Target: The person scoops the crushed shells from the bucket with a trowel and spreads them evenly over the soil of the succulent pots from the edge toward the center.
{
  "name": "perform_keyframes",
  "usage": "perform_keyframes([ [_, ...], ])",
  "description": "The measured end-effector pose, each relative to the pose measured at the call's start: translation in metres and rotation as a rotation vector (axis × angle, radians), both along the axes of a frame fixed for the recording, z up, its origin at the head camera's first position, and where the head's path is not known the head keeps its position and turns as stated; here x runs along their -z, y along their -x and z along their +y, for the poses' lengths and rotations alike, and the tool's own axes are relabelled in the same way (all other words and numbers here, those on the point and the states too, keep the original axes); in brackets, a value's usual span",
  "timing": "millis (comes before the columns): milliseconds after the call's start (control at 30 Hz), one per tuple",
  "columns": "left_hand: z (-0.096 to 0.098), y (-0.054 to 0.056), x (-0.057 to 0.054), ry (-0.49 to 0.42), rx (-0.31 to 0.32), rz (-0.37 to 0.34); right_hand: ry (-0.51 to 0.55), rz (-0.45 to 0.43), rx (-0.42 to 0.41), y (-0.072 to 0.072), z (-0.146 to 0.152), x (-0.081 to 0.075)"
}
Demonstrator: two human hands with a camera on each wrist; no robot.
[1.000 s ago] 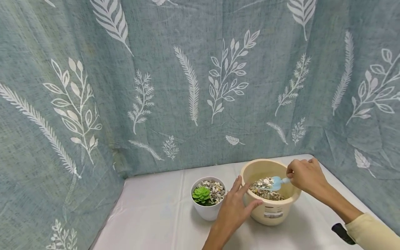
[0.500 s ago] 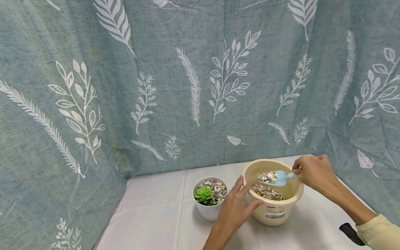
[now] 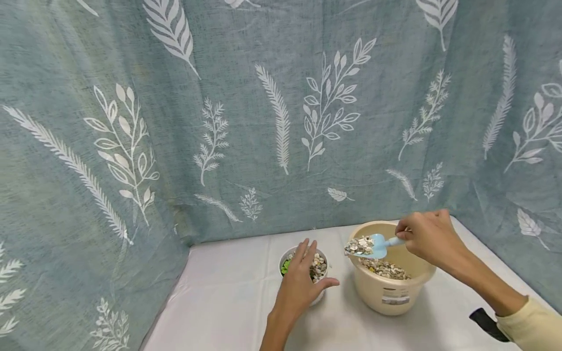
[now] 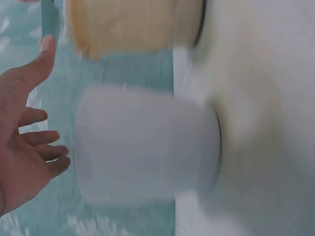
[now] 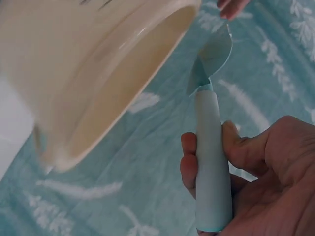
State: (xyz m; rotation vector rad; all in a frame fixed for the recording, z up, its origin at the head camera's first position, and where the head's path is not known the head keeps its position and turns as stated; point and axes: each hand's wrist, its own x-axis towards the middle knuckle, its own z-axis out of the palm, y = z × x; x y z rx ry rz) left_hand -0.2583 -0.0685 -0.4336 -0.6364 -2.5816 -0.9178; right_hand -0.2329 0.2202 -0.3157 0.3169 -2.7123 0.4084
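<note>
My right hand [image 3: 428,239] grips the handle of a light blue hand trowel [image 3: 378,246]. Its blade, heaped with small pebbles [image 3: 361,244], is held level over the left rim of a cream tub [image 3: 391,297]. More pebbles [image 3: 386,269] lie inside the tub. My left hand [image 3: 295,287], fingers extended and thumb spread, hovers at the white pot [image 4: 147,145] and overlaps it in the head view. Part of a green succulent [image 3: 285,266] and pebbles [image 3: 318,268] show in the pot around that hand. In the left wrist view the fingers are beside the pot's rim.
A white cloth [image 3: 219,297] covers the table. Green-blue curtain [image 3: 246,146] with a leaf print hangs behind and along both sides. A black object [image 3: 487,324] sticks out beside the right sleeve [image 3: 531,326].
My left hand has let go of the tub's rim and moved left to the white pot. The trowel has risen out of the tub with pebbles and shifted left to its rim.
</note>
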Motion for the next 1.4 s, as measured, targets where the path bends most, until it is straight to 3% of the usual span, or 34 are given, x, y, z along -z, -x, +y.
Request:
perform_keyframes([
  [100, -0.025, 0.002, 0.004, -0.070, -0.033, -0.119, -0.003, 0.007, -0.052, 0.004, -0.018, 0.001],
  [267, -0.051, 0.004, 0.015, -0.050, -0.062, -0.268, -0.024, -0.009, -0.147, 0.010, -0.048, 0.009],
  [500, -0.059, 0.005, 0.022, -0.068, -0.077, -0.188, -0.083, -0.050, -0.196, 0.022, -0.085, 0.022],
  [700, -0.058, 0.006, 0.024, -0.073, -0.092, -0.204, -0.202, -0.058, -0.206, 0.025, -0.111, 0.025],
  [967, -0.061, 0.005, 0.024, -0.075, -0.103, -0.181, -0.363, -0.069, -0.229, 0.027, -0.139, 0.014],
  [1167, -0.061, 0.005, 0.026, -0.082, -0.105, -0.186, -0.406, -0.082, -0.240, 0.025, -0.146, 0.007],
  [1400, -0.061, 0.005, 0.026, -0.088, -0.109, -0.191, -0.455, -0.095, -0.197, 0.024, -0.143, -0.003],
])
